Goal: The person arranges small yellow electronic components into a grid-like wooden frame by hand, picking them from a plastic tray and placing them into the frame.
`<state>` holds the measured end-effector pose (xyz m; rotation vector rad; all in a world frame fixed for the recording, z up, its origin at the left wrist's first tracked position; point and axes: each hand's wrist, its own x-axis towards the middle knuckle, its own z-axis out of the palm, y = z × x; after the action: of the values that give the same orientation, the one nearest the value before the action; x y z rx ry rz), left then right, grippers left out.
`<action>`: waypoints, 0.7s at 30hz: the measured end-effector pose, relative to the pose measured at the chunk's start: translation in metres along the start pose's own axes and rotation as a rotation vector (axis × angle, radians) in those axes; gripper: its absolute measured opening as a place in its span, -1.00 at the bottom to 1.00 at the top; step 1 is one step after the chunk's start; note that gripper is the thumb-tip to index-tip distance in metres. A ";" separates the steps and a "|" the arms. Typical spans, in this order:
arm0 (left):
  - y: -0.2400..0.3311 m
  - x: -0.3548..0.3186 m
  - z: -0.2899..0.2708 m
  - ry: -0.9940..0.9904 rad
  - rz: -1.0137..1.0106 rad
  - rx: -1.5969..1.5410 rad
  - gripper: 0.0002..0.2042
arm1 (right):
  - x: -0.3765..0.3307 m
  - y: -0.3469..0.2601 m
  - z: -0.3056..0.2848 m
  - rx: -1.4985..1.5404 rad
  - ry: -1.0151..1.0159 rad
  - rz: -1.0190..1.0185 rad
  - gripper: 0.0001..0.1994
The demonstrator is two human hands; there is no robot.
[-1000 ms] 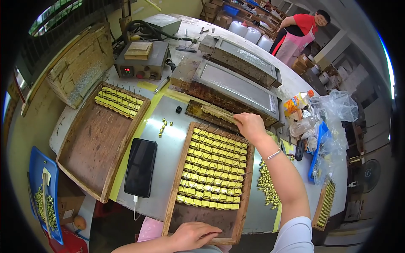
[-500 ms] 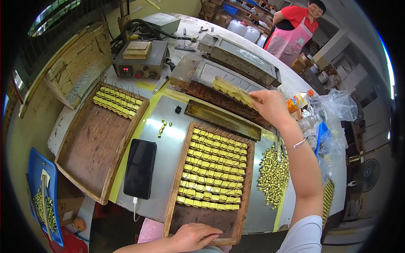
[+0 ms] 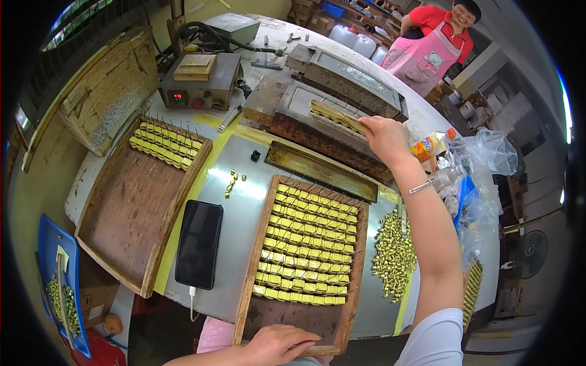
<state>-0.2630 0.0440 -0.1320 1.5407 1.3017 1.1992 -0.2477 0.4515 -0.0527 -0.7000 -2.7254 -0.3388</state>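
Note:
My right hand [image 3: 386,141] reaches to the far side of the bench and pinches one end of a strip of yellow-wrapped small blocks with thin wire pins [image 3: 334,114]. The strip is over the pale surface of a rectangular metal trough [image 3: 294,105]; whether it touches cannot be told. Below my left hand [image 3: 282,343], whose fingers are stretched out and hold nothing, lies the near rim of a wooden tray [image 3: 256,256]. Rows of similar yellow blocks with pins [image 3: 308,244] fill most of that tray.
Left stands a second wooden tray [image 3: 137,213] with a few rows; a phone [image 3: 199,244] lies between the trays. Loose brass-coloured pieces [image 3: 394,256] are heaped at right, near a bottle [image 3: 430,146] and plastic bags. A control box [image 3: 201,79] and an aproned person [image 3: 427,55] are beyond.
My right hand has moved slightly farther away with the strip, which now shows less of its yellow face. My left hand stays on the tray rim. The view has shifted a little.

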 end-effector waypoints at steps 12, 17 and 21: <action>-0.007 0.006 -0.001 -0.004 -0.006 0.001 -0.85 | 0.003 0.004 0.016 -0.027 -0.027 0.013 -0.81; -0.003 0.007 0.001 -0.007 -0.034 -0.007 -0.85 | 0.002 0.007 0.014 -0.029 -0.014 0.008 -0.81; -0.003 0.007 0.001 0.006 -0.007 0.002 -0.85 | 0.002 0.004 0.010 -0.041 -0.025 0.021 -0.81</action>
<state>-0.2624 0.0519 -0.1340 1.5339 1.3118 1.1992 -0.2501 0.4586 -0.0611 -0.7488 -2.7395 -0.3850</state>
